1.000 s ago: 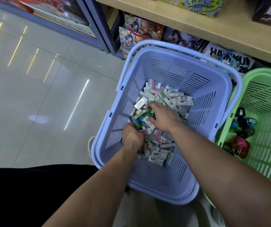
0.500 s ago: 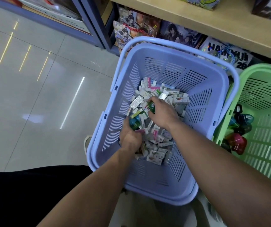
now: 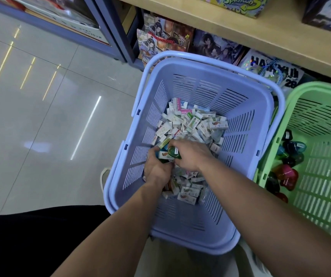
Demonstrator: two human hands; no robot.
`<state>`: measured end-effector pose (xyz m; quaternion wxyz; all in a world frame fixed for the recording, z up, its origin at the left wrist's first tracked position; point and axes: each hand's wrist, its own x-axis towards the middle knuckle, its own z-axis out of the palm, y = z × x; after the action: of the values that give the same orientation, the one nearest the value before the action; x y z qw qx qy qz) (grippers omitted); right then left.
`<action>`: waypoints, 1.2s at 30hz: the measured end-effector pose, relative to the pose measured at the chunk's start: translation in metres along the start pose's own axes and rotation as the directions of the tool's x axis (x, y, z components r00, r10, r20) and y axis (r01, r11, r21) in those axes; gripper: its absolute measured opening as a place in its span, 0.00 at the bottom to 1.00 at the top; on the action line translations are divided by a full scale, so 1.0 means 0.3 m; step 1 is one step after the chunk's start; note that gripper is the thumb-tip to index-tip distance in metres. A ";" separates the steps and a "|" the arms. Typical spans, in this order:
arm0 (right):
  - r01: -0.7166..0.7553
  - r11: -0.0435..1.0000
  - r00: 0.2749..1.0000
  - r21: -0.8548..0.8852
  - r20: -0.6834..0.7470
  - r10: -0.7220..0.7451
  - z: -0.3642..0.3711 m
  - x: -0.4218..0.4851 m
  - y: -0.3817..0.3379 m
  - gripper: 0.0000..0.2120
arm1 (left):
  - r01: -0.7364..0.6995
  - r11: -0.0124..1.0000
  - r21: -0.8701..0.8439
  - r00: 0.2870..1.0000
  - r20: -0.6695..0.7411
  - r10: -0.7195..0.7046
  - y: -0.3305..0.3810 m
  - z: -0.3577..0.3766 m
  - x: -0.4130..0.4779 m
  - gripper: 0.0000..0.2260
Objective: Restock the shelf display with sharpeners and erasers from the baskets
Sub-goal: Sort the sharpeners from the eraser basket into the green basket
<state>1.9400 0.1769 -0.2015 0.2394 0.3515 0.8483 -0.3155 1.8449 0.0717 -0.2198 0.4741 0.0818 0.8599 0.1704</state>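
Inside the lavender basket (image 3: 240, 108), over a heap of boxed erasers (image 3: 196, 124), both hands lie close together. Right hand (image 3: 189, 156) pinches a green rounded item (image 3: 174, 152), probably a sharpener. Left hand (image 3: 156, 170), fingers mostly hidden, grips several small packs (image 3: 163, 155). Just beside, at right, a green basket (image 3: 320, 156) holds coloured sharpeners (image 3: 286, 174). Wooden shelf (image 3: 240, 31) above, tiled floor (image 3: 40, 116) at left.
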 end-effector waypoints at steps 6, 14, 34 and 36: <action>-0.102 0.995 0.976 -0.004 -0.193 0.099 -0.019 -0.007 0.025 0.26 | 0.008 1.000 0.017 0.999 -0.047 -0.007 0.004 -0.006 0.012 0.32; -0.151 0.975 0.961 0.161 -0.206 0.182 -0.029 -0.001 0.029 0.31 | -0.019 0.995 -0.097 0.999 0.048 0.024 0.011 0.015 0.010 0.22; -0.279 0.935 0.888 0.218 -0.311 0.338 -0.033 0.001 0.038 0.24 | -0.237 0.971 -0.012 0.968 0.080 0.237 0.076 0.021 0.033 0.26; -0.276 0.938 0.892 0.210 -0.306 0.332 -0.034 0.000 0.037 0.24 | -0.220 0.975 -0.016 0.970 0.104 0.221 0.071 0.026 0.043 0.25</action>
<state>1.9464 0.1901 -0.1987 0.1080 0.5471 0.7826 -0.2768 1.8441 0.0970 -0.2257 0.4971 0.1847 0.8189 0.2193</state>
